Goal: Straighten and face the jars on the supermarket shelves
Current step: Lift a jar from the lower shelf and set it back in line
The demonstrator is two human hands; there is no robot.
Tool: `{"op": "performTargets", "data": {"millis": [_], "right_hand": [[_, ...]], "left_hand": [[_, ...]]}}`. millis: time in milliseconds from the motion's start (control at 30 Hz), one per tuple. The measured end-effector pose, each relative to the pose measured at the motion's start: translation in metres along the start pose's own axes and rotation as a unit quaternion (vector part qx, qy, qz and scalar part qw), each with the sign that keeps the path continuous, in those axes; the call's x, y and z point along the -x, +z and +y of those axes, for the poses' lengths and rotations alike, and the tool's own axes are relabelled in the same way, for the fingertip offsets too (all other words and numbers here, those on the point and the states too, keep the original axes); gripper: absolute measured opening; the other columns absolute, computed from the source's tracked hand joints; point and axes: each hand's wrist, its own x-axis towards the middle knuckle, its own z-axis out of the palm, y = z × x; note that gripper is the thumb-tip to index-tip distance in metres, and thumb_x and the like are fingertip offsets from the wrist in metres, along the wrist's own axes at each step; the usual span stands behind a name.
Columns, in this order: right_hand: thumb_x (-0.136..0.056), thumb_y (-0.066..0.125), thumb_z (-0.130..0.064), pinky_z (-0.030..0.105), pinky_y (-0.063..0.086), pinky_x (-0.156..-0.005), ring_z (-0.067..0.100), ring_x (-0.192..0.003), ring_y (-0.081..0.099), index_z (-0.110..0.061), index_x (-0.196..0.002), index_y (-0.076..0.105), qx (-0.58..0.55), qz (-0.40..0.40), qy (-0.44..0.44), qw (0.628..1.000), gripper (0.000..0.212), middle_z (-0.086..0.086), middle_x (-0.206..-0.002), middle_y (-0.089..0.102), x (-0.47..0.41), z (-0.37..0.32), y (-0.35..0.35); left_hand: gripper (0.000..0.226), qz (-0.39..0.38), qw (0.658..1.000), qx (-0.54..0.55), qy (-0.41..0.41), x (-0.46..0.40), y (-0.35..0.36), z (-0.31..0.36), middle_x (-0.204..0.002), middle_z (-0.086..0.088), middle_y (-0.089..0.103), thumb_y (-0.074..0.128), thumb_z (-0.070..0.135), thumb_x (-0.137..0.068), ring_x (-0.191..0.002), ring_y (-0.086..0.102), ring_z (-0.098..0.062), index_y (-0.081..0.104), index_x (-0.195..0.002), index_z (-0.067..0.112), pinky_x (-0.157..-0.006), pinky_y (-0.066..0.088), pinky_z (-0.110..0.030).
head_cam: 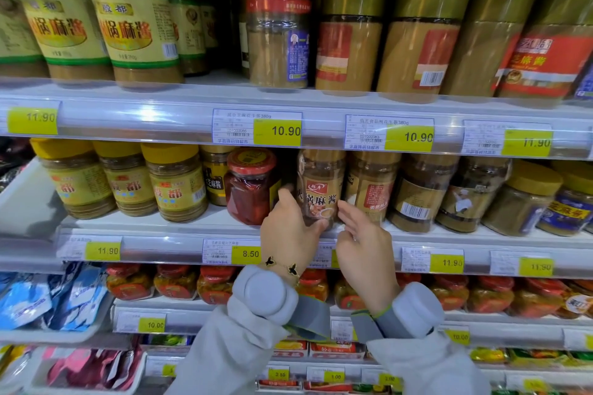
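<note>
Your left hand [290, 229] reaches up at the centre of the frame, back of the hand toward you, wrist bent slightly back. Its fingers curl round the left side of the sesame paste jar [321, 186] and the thumb presses across the jar's lower front, so this hand grips the jar. Your right hand [364, 245] rises just right of it, palm turned left, fingers straight and loosely spread. The fingertips lie at the jar's lower right edge, touching it or a hair off; nothing is held.

The jar stands upright at the front edge of the middle shelf [417, 236], centre of the frame, its label facing you. A red-lidded chili jar [250, 186] is just left of it. A gold-lidded jar [372, 186] is just right.
</note>
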Motion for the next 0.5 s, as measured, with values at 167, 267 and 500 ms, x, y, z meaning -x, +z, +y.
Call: {"op": "performTargets", "data": {"millis": [167, 267, 500], "right_hand": [[-0.081, 0.04, 0.006, 0.024, 0.035, -0.102, 0.019, -0.123, 0.049, -0.013, -0.133, 0.047, -0.013, -0.022, 0.016, 1.0, 0.056, 0.009, -0.133, 0.053, -0.0045, 0.0019, -0.0038], [-0.082, 0.039, 0.006, 0.018, 0.032, -0.098, 0.018, -0.123, 0.049, -0.014, -0.133, 0.047, -0.016, -0.034, 0.015, 0.999, 0.055, 0.01, -0.133, 0.053, -0.0038, 0.0022, -0.0058], [-0.081, 0.039, 0.011, 0.017, 0.035, -0.096, 0.016, -0.122, 0.05, -0.01, -0.13, 0.049, -0.049, -0.035, 0.022, 0.998, 0.055, 0.011, -0.131, 0.054, -0.0068, 0.0005, -0.0057]], "left_hand": [[0.073, 0.036, 0.999, 0.003, 0.007, 0.0026, 0.0028, 0.0001, -0.107, -0.008, 0.064, 0.078, 0.039, -0.067, -0.1, 0.061, -0.031, 0.037, -0.12, 0.009, -0.073, 0.045, -0.036], [0.07, 0.021, 0.999, -0.018, 0.02, 0.0015, 0.0038, -0.0015, -0.104, -0.01, 0.064, 0.076, 0.039, -0.071, -0.096, 0.061, -0.034, 0.035, -0.118, 0.007, -0.067, 0.041, -0.033], [0.073, 0.028, 1.0, -0.004, -0.002, 0.002, 0.0014, -0.0019, -0.102, -0.009, 0.066, 0.076, 0.043, -0.069, -0.095, 0.062, -0.032, 0.034, -0.117, 0.009, -0.071, 0.044, -0.035]]}}
